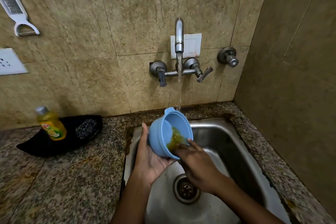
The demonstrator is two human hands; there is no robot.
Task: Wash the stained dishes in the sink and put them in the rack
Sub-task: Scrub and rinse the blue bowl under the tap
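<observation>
One blue bowl, one soap bottle, one scrubber and one tap with running water. Two hands work over the sink. The left hand cups the bowl from beneath, tilted on its side. The right hand reaches its fingers into the bowl, touching a yellow-green stain. Bottle and scrubber rest on a black cloth on the bench.
</observation>
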